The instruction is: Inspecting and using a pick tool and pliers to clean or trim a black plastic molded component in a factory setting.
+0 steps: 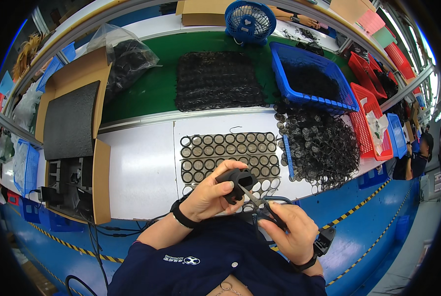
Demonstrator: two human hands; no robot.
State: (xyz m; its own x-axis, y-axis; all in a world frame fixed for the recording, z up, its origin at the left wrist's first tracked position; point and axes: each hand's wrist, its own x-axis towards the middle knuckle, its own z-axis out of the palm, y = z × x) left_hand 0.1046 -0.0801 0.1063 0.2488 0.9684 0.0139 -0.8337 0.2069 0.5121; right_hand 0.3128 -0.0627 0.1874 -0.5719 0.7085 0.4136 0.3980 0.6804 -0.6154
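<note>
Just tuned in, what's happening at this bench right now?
A person is trimming a small black rubber part held in the left hand, with scissors in the right hand; the blade tips meet the part's edge. On the white bench just beyond lie rows of black rings, with a loose heap of rings to the right. A blue basket of black parts and a small blue fan sit further back.
</note>
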